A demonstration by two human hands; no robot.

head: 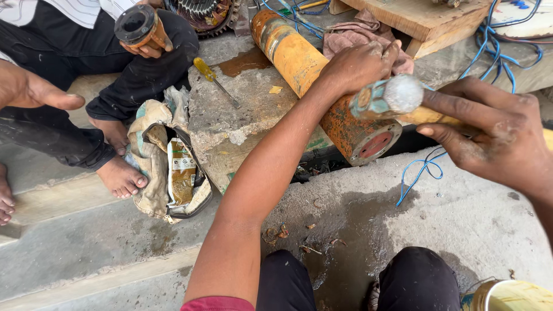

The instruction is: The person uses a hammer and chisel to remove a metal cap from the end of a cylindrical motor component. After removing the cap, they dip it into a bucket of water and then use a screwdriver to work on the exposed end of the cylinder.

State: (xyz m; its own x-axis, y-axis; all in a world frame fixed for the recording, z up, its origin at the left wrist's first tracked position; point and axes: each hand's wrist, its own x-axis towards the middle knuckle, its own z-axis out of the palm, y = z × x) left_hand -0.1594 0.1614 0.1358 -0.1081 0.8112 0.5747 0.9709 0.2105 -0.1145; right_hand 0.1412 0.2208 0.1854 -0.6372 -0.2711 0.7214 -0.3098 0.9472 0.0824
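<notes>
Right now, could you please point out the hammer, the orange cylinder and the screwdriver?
hammer (385, 97), head view, on its blurred metal head.
orange cylinder (299, 60), head view, on its painted side.
screwdriver (204, 68), head view, on its yellow handle.

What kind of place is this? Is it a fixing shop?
Probably a rough open-air repair spot: a rusty orange motor casing lies on concrete, a screwdriver and blue wires sit nearby, and the right hand holds a hammer.
</notes>
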